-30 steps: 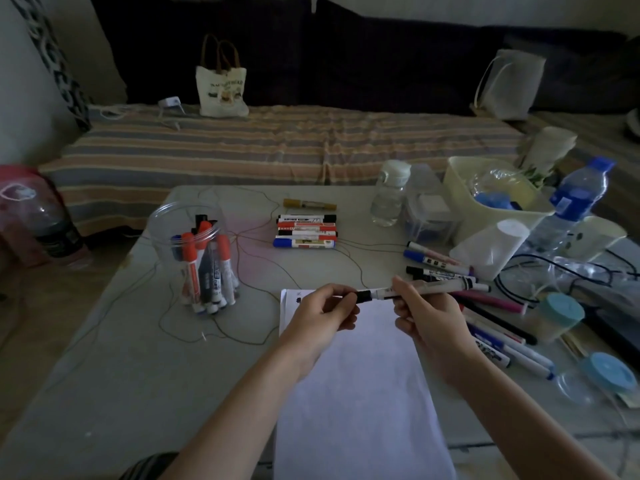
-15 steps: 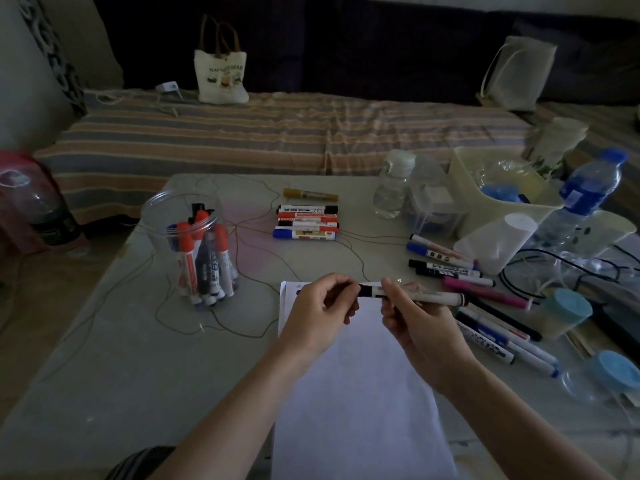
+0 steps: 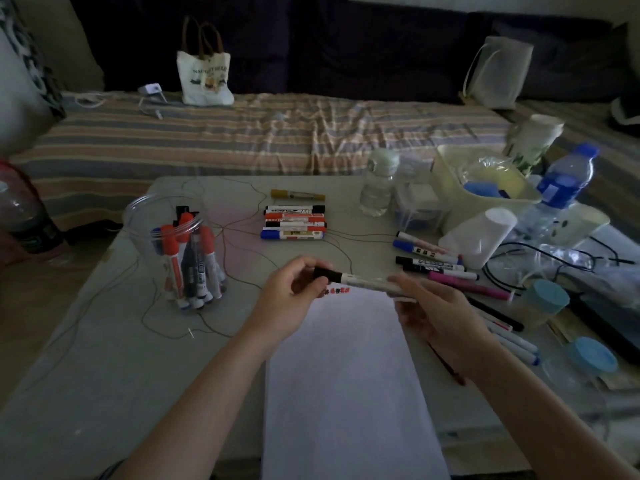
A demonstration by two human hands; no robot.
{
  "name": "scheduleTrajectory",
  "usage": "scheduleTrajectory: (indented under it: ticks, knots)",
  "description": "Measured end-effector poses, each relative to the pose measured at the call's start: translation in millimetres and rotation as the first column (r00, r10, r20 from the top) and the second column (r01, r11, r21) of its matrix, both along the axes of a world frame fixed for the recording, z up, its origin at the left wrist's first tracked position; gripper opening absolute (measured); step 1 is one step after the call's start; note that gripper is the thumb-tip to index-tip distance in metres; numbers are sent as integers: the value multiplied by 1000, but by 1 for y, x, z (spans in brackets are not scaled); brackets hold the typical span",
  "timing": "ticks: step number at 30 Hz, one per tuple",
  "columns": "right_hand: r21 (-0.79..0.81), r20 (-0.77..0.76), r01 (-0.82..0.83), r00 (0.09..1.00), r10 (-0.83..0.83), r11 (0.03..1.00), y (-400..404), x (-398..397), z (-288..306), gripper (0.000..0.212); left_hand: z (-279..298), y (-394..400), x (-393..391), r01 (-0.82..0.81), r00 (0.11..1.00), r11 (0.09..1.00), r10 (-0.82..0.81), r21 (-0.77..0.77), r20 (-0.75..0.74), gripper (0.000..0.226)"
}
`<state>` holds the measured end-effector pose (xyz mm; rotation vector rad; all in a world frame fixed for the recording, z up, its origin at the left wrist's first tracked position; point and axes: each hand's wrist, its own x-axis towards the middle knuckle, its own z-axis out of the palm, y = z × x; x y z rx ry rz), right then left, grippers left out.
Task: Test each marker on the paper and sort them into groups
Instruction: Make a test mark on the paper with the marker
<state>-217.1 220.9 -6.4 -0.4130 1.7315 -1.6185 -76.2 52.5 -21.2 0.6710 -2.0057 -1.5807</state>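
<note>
Head view: at the centre of the frame both hands hold one marker (image 3: 360, 280) level above the top edge of the paper (image 3: 346, 375), which lies on the table (image 3: 104, 375) in the lower middle. The left hand (image 3: 289, 301) pinches the black cap (image 3: 327, 274) of this marker between thumb and fingers, and the right hand (image 3: 434, 315) has its fingers curled around the white barrel. Small red and dark test marks (image 3: 337, 291) are on the paper just below the cap. In the left part of the frame a clear jar (image 3: 180, 251) stands on the table with many markers upright inside it. Above the hands a sorted row of markers (image 3: 294, 223) lies flat, and one yellow marker (image 3: 298, 194) lies apart just behind it. At the right of the frame loose markers (image 3: 433, 263) lie in a scattered heap beside the right hand, near a water bottle (image 3: 377, 187) and a pale bin (image 3: 485, 192).
</note>
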Motion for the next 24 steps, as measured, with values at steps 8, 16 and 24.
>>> scheduleTrajectory:
  ticks: [8,16,24]
  knots:
    - [431,-788,73,516,335,900,7,-11,-21,11,-17,18,-20,109,970,935,-26,-337,242,29]
    - [482,-855,425,421,304,766,48,-43,-41,41,-30,14,-11,358,829,721,46,-593,557,37]
    - [562,-813,372,413,411,739,53,-40,-50,32,-33,18,-18,388,810,704,47,-595,584,32]
